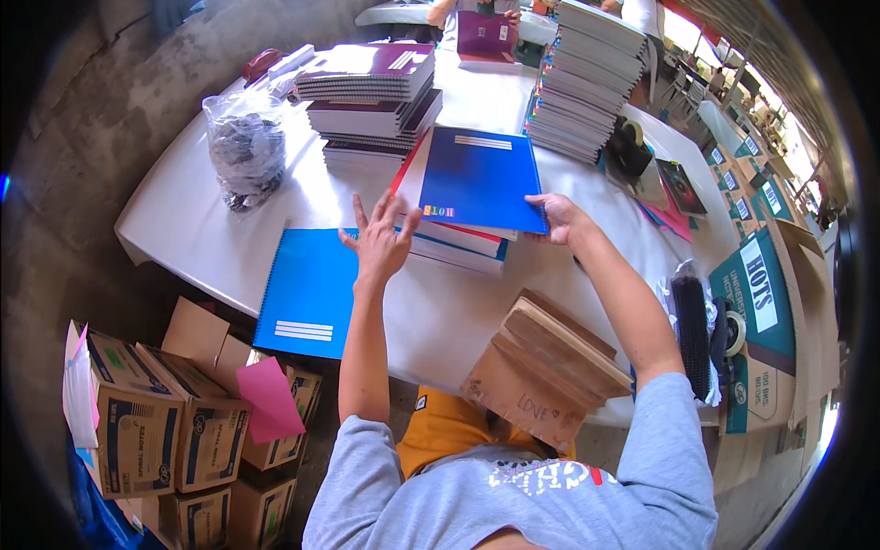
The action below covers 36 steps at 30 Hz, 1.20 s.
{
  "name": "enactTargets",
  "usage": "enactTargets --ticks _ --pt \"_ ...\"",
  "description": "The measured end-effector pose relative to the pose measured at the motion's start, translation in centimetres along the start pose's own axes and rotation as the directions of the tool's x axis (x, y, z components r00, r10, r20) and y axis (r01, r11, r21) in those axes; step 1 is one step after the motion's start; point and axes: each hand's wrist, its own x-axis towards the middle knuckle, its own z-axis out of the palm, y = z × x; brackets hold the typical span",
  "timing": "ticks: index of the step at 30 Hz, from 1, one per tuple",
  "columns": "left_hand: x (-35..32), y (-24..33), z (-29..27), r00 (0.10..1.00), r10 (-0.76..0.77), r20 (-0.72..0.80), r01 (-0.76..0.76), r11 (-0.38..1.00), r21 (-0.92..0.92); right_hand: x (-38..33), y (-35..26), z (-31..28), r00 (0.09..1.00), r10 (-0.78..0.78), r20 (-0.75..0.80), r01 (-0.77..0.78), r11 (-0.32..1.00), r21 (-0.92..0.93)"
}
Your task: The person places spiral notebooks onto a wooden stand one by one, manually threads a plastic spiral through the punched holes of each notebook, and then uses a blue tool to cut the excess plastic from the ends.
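white-covered table (188, 215) fills the middle. brown cartons (137, 440) stacked at lower left, pink sheet (270, 401) by them; teal-and-brown carton (779, 362) at right. tall stack of spiral notebooks (591, 87) at far right of table, colored tabs along its side; shorter maroon-covered stack (367, 90) left of it. worn brown wooden block (541, 371) at near edge, in front of the torso. dark blue notebook (486, 174) over a short pile (458, 249), mid-table, between the two hands; light blue notebook (298, 293) flat to its left, at near edge. clear plastic bag (246, 151) with dark contents, left side. left hand (380, 240) open, fingers spread, just beside dark blue notebook's left edge, contact can't tell. right hand (557, 220) pinches its lower right corner. tape roll (735, 332) far right.
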Motion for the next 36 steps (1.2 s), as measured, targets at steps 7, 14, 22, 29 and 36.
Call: enactTargets --ticks 7,14,22,29,36 --pt "1.0 1.0 0.0 0.989 -0.053 -0.137 0.079 0.979 0.188 -0.5 0.8 2.2 0.797 -0.570 -0.200 0.413 0.756 -0.508" --pt "0.9 1.0 0.0 0.995 -0.003 -0.104 0.027 0.974 0.225 -0.4 1.2 5.3 0.734 -0.623 -0.270 0.330 0.675 -0.661" --pt "1.0 -0.1 0.1 0.994 0.008 -0.106 0.016 0.975 0.223 -0.5 1.7 7.5 0.707 -0.611 -0.356 0.328 0.729 -0.601" --pt "1.0 -0.8 -0.3 0.994 -0.005 -0.106 0.028 0.978 0.208 -3.6 2.0 9.9 0.677 -0.636 -0.370 0.171 0.625 -0.762" --pt "1.1 0.2 -0.1 0.996 0.017 -0.086 0.004 0.972 0.235 -5.3 2.3 11.2 0.589 -0.793 -0.156 0.168 0.309 -0.936"
